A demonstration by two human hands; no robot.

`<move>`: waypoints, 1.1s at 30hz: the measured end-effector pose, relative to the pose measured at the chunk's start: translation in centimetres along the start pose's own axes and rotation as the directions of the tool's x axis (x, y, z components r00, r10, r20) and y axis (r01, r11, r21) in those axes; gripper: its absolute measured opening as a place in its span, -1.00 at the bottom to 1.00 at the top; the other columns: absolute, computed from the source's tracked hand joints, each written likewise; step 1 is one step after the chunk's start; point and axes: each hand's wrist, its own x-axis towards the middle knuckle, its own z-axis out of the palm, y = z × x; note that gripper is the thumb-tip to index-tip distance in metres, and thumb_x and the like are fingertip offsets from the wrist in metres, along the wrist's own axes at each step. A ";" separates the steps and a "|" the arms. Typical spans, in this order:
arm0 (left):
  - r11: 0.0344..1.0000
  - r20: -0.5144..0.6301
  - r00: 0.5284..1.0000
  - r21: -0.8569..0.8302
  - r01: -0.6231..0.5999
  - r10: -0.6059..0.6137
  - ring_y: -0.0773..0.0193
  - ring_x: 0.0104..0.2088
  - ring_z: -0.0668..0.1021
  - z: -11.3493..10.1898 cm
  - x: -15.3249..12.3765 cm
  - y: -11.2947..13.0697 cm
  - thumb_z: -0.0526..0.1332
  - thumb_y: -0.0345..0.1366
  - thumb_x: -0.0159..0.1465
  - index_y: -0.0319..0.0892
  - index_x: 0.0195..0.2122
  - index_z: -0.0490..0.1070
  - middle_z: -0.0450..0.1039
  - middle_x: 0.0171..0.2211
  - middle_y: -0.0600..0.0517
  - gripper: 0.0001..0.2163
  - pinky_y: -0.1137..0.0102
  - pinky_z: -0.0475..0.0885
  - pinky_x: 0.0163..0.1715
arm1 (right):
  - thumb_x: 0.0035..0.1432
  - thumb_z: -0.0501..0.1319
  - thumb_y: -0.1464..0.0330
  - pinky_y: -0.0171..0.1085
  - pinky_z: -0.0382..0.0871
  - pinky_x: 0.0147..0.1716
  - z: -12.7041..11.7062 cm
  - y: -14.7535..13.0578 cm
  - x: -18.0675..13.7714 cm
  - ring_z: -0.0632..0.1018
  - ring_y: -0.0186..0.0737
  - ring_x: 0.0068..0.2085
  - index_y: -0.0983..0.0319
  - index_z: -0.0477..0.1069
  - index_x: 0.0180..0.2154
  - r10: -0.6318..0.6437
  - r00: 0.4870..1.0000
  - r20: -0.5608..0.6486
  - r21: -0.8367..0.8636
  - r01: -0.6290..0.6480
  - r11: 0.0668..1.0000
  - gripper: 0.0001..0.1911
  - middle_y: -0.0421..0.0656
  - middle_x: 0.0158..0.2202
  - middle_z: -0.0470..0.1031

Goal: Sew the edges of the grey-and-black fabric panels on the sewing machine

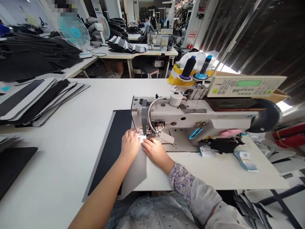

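Note:
A black and grey fabric panel (111, 140) lies on the table, its upper edge under the head of a sewing machine (171, 114). My left hand (130, 143) is on the panel just left of the needle area, fingers curled and pressed together on the material. Close to its fingertips is a small white piece (142, 138), perhaps a label. From the other side, my right hand (156, 152) reaches in with fingers stretched out, fingertips touching the panel's right edge by the white piece. The needle itself is hidden behind the machine head and my fingers.
Stacked fabric pieces (35, 101) lie at the left, with a black panel (16, 165) nearer. Blue thread snips (196, 132) rest against the machine. Thread cones (189, 67) and a control panel (246, 86) stand behind it. Label bundles (246, 160) lie right. People (151, 25) sit far back.

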 end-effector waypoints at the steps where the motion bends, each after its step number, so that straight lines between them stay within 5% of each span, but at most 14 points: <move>1: 0.999 -0.050 0.998 -0.015 -0.037 0.036 0.03 -0.05 0.44 0.2 -0.6 0.1 0.10 -0.27 0.30 -0.19 -0.12 0.45 0.45 -0.11 -0.16 -0.79 0.24 0.30 -0.10 | 0.26 0.15 0.36 -0.07 0.33 -0.06 -0.1 -0.1 0.0 0.42 -0.03 -0.03 0.19 0.40 0.05 0.002 1.000 -0.002 0.011 -0.002 1.000 -0.68 -0.04 0.07 0.45; 6: 0.989 -0.072 0.996 -0.135 -0.061 0.052 0.15 -0.19 0.46 1.6 -1.8 0.1 0.08 -0.30 0.33 -0.10 -0.20 0.45 0.47 -0.23 -0.05 -0.84 0.28 0.31 -0.18 | 0.30 0.08 0.36 -0.16 0.36 -0.09 -1.4 1.6 -0.4 0.50 -0.12 -0.14 0.18 0.49 -0.11 0.107 0.989 -0.098 0.119 -0.095 0.988 -0.77 -0.07 -0.12 0.55; 11: 0.993 -0.088 0.996 -0.116 -0.038 0.027 0.12 -0.18 0.45 2.5 -0.5 -0.4 0.08 -0.31 0.31 -0.12 -0.23 0.46 0.46 -0.26 -0.07 -0.84 0.28 0.32 -0.17 | 0.26 0.04 0.39 -0.08 0.32 -0.04 -3.1 8.0 -0.4 0.50 -0.01 -0.10 0.25 0.50 -0.18 0.435 0.859 -0.270 0.026 -0.445 0.895 -0.74 0.02 -0.20 0.53; 16: 0.997 -0.071 0.997 -0.076 -0.027 0.021 0.06 -0.18 0.46 3.1 0.8 -0.9 0.07 -0.29 0.29 -0.18 -0.32 0.48 0.45 -0.26 -0.14 -0.80 0.23 0.35 -0.19 | 0.21 0.09 0.38 -0.05 0.23 0.07 -2.1 11.5 0.3 0.46 0.06 0.01 0.25 0.49 -0.17 0.440 0.890 -0.119 -0.099 -0.451 0.887 -0.77 0.03 -0.16 0.54; 20: 0.997 -0.045 0.999 -0.072 -0.010 0.006 0.03 -0.19 0.47 3.7 2.0 -1.3 0.09 -0.38 0.22 -0.18 -0.34 0.48 0.46 -0.28 -0.14 -0.84 0.21 0.36 -0.19 | 0.21 0.05 0.45 -0.01 0.23 0.08 -1.5 11.8 0.4 0.47 0.03 0.00 0.27 0.48 -0.16 0.467 0.868 -0.166 -0.065 -0.483 0.873 -0.74 0.03 -0.16 0.54; 24: 0.995 -0.015 0.999 -0.098 -0.031 0.030 0.04 -0.17 0.48 3.6 2.6 -1.6 0.07 -0.40 0.22 -0.17 -0.30 0.47 0.47 -0.26 -0.13 -0.82 0.21 0.37 -0.16 | 0.23 0.03 0.42 -0.04 0.33 -0.01 -2.7 11.1 -0.5 0.51 0.01 -0.08 0.25 0.51 -0.23 0.482 0.837 -0.260 0.045 -0.488 0.871 -0.73 0.02 -0.21 0.55; 27: 0.987 -0.001 0.997 -0.141 -0.070 0.071 0.05 -0.11 0.48 2.5 1.1 -1.2 0.05 -0.36 0.28 -0.17 -0.23 0.46 0.47 -0.19 -0.14 -0.81 0.20 0.35 -0.08 | 0.25 0.05 0.30 -0.06 0.40 -0.09 -3.5 8.5 -1.6 0.53 -0.03 -0.14 0.23 0.52 -0.22 0.536 0.778 -0.328 0.314 -0.445 0.839 -0.72 0.00 -0.21 0.54; 33: 0.918 0.016 0.990 -0.378 -0.122 0.138 0.15 -0.07 0.45 -0.7 -4.3 2.2 0.13 -0.22 0.29 -0.07 -0.08 0.41 0.44 -0.10 -0.02 -0.79 0.24 0.34 -0.04 | 0.12 0.22 0.21 -0.14 0.50 -0.22 -1.9 0.1 -2.6 0.57 -0.10 -0.22 0.17 0.54 -0.27 0.636 0.770 0.051 0.823 -0.393 0.410 -0.79 -0.11 -0.27 0.58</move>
